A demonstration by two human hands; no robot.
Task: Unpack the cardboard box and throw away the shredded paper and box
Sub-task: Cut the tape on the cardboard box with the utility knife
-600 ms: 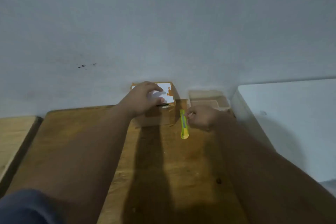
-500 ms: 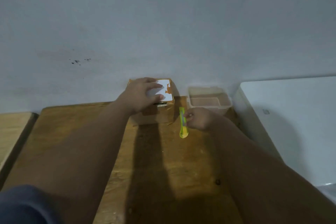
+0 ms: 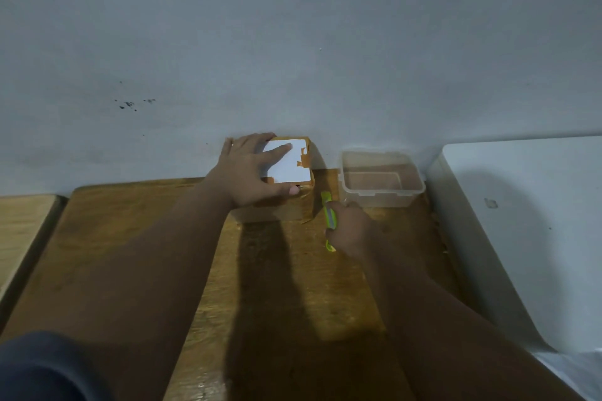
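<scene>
A small brown cardboard box [image 3: 298, 205] with a white label on top stands on the wooden table against the wall. My left hand [image 3: 252, 171] lies on top of it, fingers spread across the label and thumb along the front top edge. Just right of the box, my right hand [image 3: 350, 228] grips a yellow-green utility knife [image 3: 329, 213] lying on the table, its tip pointing toward the wall. No shredded paper shows; the box is closed.
An empty clear plastic container [image 3: 381, 184] sits right of the box by the wall. A white appliance or bin [image 3: 527, 221] fills the right side. The wooden table [image 3: 130, 238] extends toward me; a lighter wooden surface [image 3: 22, 225] lies at far left.
My right hand has closed fully around the knife, covering most of its handle. My left hand has stayed on the box top. The camera has tilted slightly.
</scene>
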